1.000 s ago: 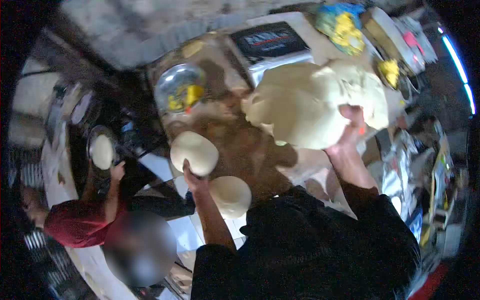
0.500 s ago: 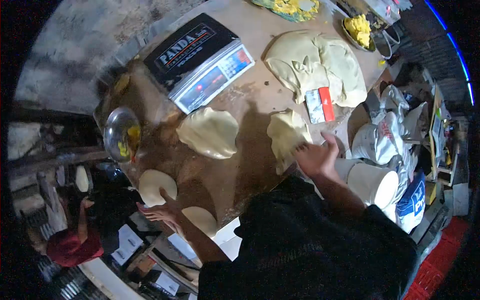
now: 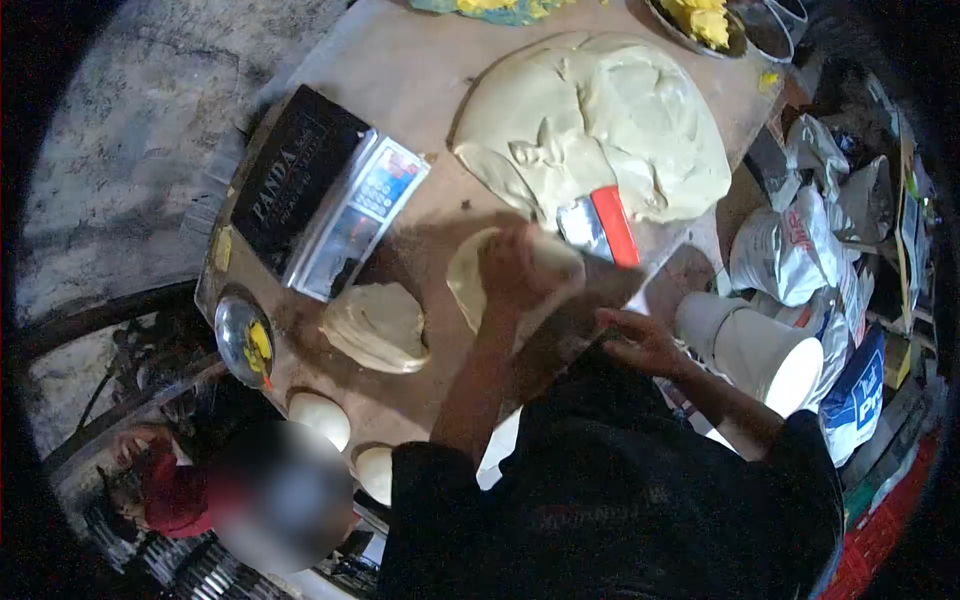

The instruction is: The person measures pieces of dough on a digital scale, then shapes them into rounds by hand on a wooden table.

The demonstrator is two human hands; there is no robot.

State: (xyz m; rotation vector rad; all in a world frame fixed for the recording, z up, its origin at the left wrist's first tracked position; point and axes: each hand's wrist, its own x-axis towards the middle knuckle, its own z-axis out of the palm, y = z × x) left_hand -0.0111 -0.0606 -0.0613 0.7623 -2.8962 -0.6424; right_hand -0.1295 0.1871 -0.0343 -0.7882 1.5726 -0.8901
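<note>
Table [image 3: 420,70]: a brown wooden top fills the upper frame; its far edge is cut off at the top and its near edge disappears under the person's dark shirt.
Big dough mass [image 3: 600,120]: a pale, folded heap on the far right of the table, the largest thing on it, well lit and clear.
Scale [image 3: 325,195]: a black-and-silver weighing scale lies left of the big mass; the word PANDA reads on its black top, the keypad print is too small to make out.
Torn dough piece [image 3: 378,325]: a rough lump just in front of the scale, untouched.
Dough under the hand [image 3: 465,285]: a pale flattened piece in the middle of the table, mostly covered by the hand, only its left rim showing.
Left hand [image 3: 515,265]: pressed down on that piece, palm on top; whether the fingers curl or lie flat cannot be told from here.
Right hand [image 3: 640,340]: at the table's near right edge, fingers loosely spread, gripping nothing visible.
Scraper [image 3: 598,225]: metal blade with a red handle, resting against the big mass's near edge.
Dough balls [image 3: 320,418]: two smooth rounds at the near left corner, the nearer one half hidden by the shirt.
Bowl [image 3: 245,340]: small and shiny, yellow contents blurred.
Other person [image 3: 170,490]: red sleeve, low left, partly out of frame.
</note>
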